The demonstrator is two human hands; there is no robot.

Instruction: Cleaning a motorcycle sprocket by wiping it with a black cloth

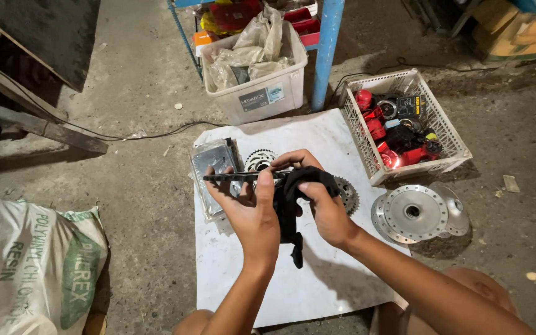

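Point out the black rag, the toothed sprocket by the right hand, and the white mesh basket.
black rag (290, 214), head view: on the fold hanging between the hands.
sprocket (347, 193), head view: on its toothed outer part.
white mesh basket (445, 131), head view: on its right wall.

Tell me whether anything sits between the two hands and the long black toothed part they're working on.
Only the black cloth: the right hand presses it onto the long black toothed part. The left hand grips that part bare, nothing between.
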